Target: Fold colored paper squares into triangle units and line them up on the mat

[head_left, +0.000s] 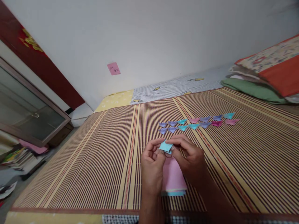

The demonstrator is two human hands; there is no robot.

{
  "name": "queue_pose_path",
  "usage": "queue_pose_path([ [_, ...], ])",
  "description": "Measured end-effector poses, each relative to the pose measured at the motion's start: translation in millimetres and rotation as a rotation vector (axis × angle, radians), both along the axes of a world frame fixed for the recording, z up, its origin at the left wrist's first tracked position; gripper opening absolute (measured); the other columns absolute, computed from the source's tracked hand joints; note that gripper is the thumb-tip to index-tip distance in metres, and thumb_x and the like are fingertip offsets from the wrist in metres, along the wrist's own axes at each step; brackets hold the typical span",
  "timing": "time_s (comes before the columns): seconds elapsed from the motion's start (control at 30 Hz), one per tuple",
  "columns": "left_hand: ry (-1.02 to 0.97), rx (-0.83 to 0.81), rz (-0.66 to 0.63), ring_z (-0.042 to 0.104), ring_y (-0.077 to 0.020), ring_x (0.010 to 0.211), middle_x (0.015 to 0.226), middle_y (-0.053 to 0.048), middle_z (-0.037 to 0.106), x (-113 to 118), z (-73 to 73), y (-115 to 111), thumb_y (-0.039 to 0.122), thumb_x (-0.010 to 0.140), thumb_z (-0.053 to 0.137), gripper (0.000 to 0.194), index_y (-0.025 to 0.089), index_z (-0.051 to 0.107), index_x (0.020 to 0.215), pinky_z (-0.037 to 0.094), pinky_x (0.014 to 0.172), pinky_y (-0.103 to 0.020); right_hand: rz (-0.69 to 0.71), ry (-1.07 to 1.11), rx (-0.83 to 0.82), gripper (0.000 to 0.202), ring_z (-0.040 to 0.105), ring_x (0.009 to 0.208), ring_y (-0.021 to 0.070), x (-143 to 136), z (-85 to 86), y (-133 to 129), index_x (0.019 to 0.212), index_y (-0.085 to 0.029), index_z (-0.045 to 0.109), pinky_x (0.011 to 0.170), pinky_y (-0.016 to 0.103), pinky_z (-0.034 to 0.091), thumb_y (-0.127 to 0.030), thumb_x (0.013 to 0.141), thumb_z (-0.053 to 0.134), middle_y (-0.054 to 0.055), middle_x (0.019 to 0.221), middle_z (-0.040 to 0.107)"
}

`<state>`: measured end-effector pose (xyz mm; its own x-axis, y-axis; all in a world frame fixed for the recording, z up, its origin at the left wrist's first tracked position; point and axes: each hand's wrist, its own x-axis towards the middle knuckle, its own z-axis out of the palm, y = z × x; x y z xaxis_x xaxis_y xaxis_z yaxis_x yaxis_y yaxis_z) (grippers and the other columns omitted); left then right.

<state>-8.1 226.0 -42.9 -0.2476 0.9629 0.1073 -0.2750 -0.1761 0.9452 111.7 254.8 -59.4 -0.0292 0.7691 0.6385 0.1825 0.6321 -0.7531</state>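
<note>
A small folded light-blue paper (165,147) is held between both hands. My left hand (153,160) grips its left side with thumb and fingers. My right hand (190,155) pinches its right side, its index finger along the top edge. Under the hands lies a stack of paper sheets (174,177), pink on top with blue at the lower edge. Just beyond the hands, two rows of small folded paper boats (182,128) in purple, blue and pink stand on the striped mat (105,161).
Folded bedding (259,85) in green and orange sits at the right back. A pink note (113,68) is on the white wall. At the left are a glass-panelled cabinet (28,105) and a pile of books (21,158). Patterned cloth (168,88) borders the mat's far edge.
</note>
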Motion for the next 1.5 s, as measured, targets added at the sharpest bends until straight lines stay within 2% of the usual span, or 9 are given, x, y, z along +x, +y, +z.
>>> queue_pose_path([
  [0.1, -0.009, 0.004, 0.001, 0.069, -0.0168, 0.09, 0.098, -0.006, 0.074, -1, -0.5, -2, 0.02, 0.082, 0.075, 0.021, 0.018, 0.072, 0.103, 0.054, 0.082, -0.028, 0.012, 0.063, -0.055, 0.017, 0.066, 0.094, 0.0195, -2, -0.2, -2, 0.096, -0.023, 0.071, 0.082, 0.033, 0.052, -0.011, 0.09, 0.06, 0.003, 0.097, 0.066],
  [0.23, -0.017, 0.017, 0.025, 0.066, -0.0122, 0.076, 0.088, -0.002, 0.073, 2, 3.9, -4, 0.022, 0.083, 0.077, 0.023, 0.021, 0.073, 0.105, 0.054, 0.071, -0.023, 0.017, 0.206, -0.149, 0.016, 0.067, 0.095, 0.0193, -7, -3.0, -3, 0.097, -0.024, 0.07, 0.081, 0.032, 0.054, -0.012, 0.09, 0.063, 0.003, 0.099, 0.065],
  [0.37, 0.012, 0.013, 0.092, 0.064, -0.0117, 0.073, 0.085, -0.002, 0.073, 5, 4.8, -3, 0.024, 0.08, 0.08, 0.019, 0.021, 0.076, 0.099, 0.053, 0.067, -0.021, 0.027, 0.283, -0.16, 0.014, 0.066, 0.096, 0.0203, -11, -4.4, -3, 0.096, -0.023, 0.071, 0.08, 0.033, 0.056, -0.013, 0.089, 0.064, 0.004, 0.098, 0.064],
  [0.53, 0.012, 0.023, 0.082, 0.067, -0.0139, 0.076, 0.085, -0.003, 0.076, 2, -0.8, 0, 0.022, 0.078, 0.08, 0.015, 0.021, 0.08, 0.093, 0.054, 0.068, -0.022, -0.033, 0.119, -0.035, 0.025, 0.065, 0.106, 0.0228, -8, 0.9, -4, 0.102, -0.027, 0.074, 0.088, 0.038, 0.055, -0.01, 0.087, 0.063, 0.006, 0.109, 0.065],
  [0.7, -0.002, -0.005, 0.038, 0.066, -0.0126, 0.071, 0.08, -0.003, 0.076, -3, -2.7, 1, 0.019, 0.074, 0.082, 0.016, 0.02, 0.081, 0.089, 0.051, 0.064, -0.021, -0.018, -0.035, 0.097, 0.026, 0.067, 0.1, 0.021, 0, 3.3, -2, 0.094, -0.027, 0.074, 0.087, 0.037, 0.055, -0.008, 0.085, 0.061, 0.004, 0.104, 0.066],
  [0.9, -0.208, 0.021, -0.03, 0.064, -0.0102, 0.069, 0.08, -0.001, 0.074, -5, -1.3, 3, 0.02, 0.081, 0.076, 0.018, 0.019, 0.079, 0.099, 0.052, 0.069, -0.02, -0.016, -0.042, 0.089, 0.022, 0.066, 0.101, 0.0215, -1, -0.3, 0, 0.095, -0.024, 0.07, 0.087, 0.037, 0.054, -0.007, 0.087, 0.058, 0.005, 0.104, 0.065],
  [1.13, -0.499, -0.176, -0.033, 0.069, -0.0131, 0.073, 0.084, -0.007, 0.077, -5, 1.7, 5, 0.026, 0.063, 0.092, 0.026, 0.012, 0.079, 0.082, 0.056, 0.067, -0.022, 0.046, 0.07, -0.018, 0.017, 0.067, 0.103, 0.0215, -4, -6.0, 2, 0.095, -0.024, 0.072, 0.091, 0.039, 0.053, -0.011, 0.091, 0.061, 0.006, 0.106, 0.067],
  [1.27, -0.47, -0.216, -0.1, 0.068, -0.0129, 0.069, 0.078, -0.007, 0.076, -4, 0.6, 6, 0.029, 0.064, 0.093, 0.027, 0.011, 0.079, 0.079, 0.055, 0.064, -0.023, 0.054, 0.089, -0.043, 0.016, 0.068, 0.105, 0.0215, -6, -8.5, 3, 0.096, -0.024, 0.073, 0.093, 0.039, 0.054, -0.014, 0.093, 0.061, 0.006, 0.107, 0.069],
  [1.5, -0.368, -0.13, 0.032, 0.057, -0.0084, 0.056, 0.062, -0.001, 0.068, 0, -6.7, 11, 0.034, 0.058, 0.095, 0.03, 0.012, 0.079, 0.071, 0.047, 0.055, -0.02, 0.019, 0.086, 0.015, 0.02, 0.068, 0.104, 0.0216, -12, -7.1, 0, 0.103, -0.024, 0.068, 0.088, 0.036, 0.056, -0.011, 0.088, 0.064, 0.006, 0.105, 0.071],
])
